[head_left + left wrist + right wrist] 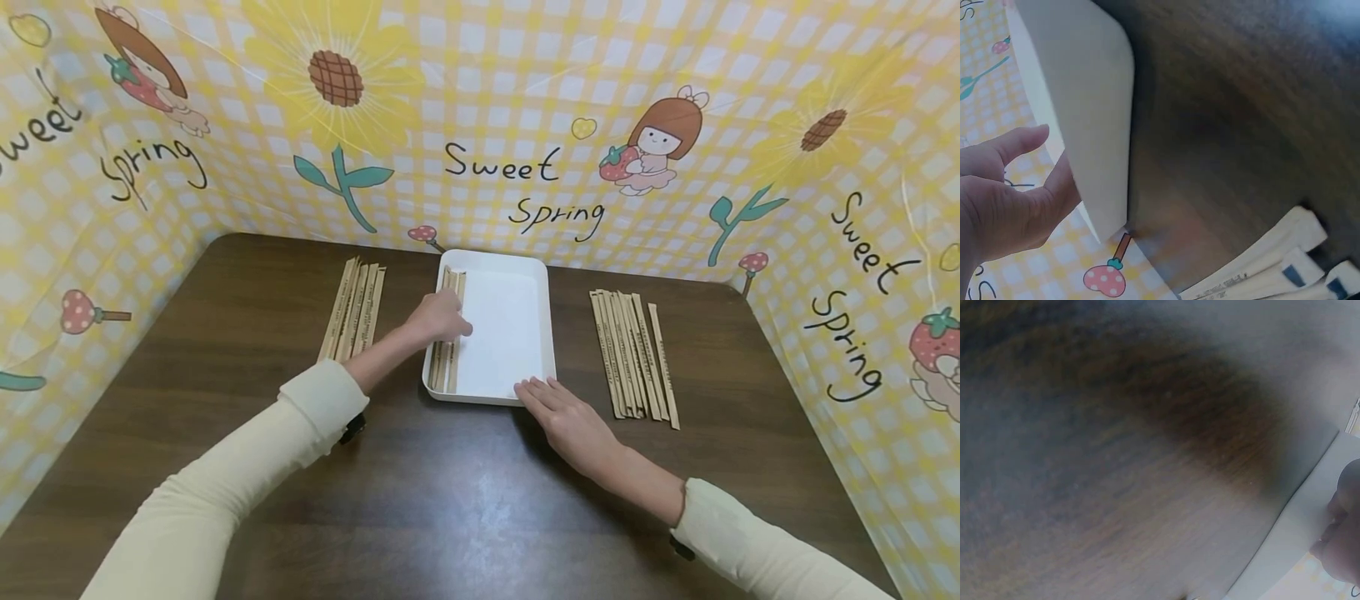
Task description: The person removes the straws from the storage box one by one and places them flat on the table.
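A white rectangular tray lies on the table, with several thin paper-wrapped sticks lined up along its left inner side. My left hand reaches over the left wall onto those sticks. In the left wrist view, the thumb of that hand stands apart from a finger that dips behind the tray wall; the fingertips are hidden. At the tray's near right corner rests my right hand, its fingers extended over the rim. The right wrist view catches only part of this hand beside the tray wall.
Left of the tray lies a bundle of similar wrapped sticks, partly behind my left forearm. Another row of sticks lies to the right, one slightly apart. A patterned cloth stands behind and beside the dark wooden table.
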A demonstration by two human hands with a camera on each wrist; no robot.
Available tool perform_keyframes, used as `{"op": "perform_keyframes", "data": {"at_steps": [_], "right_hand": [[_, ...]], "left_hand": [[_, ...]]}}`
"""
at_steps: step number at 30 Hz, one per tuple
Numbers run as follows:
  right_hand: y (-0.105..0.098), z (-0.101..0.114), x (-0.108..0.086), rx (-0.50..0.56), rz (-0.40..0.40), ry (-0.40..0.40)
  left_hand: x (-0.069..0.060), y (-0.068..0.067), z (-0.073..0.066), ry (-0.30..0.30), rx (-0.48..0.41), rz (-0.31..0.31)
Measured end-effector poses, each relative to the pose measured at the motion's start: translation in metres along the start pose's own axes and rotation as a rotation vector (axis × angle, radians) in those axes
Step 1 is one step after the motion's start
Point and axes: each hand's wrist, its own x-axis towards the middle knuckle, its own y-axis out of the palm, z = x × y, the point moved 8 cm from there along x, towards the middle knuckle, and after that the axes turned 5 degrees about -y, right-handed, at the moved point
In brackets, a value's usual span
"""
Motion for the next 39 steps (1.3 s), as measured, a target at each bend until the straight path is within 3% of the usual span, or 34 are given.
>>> {"op": "perform_keyframes", "data": {"at_steps": [11, 22, 33, 39], "right_hand": [[0.000, 0.000, 0.000, 0.004, -0.002, -0.004], [0.001, 0.000, -0.001, 0.000, -0.012, -0.007], [0.001, 0.000, -0.001, 0.004, -0.020, -0.004], [0.000, 0.000, -0.001, 0.008, -0.016, -0.001]], "left_hand": [[0.008, 0.009, 0.002, 0.011, -0.014, -0.015], [0.021, 0.020, -0.004, 0.037, 0.084, -0.048], [0.015, 0.025, -0.010, 0.093, 0.119, -0.069], [0.014, 0.026, -0.009, 0.075, 0.106, -0.047]]}}
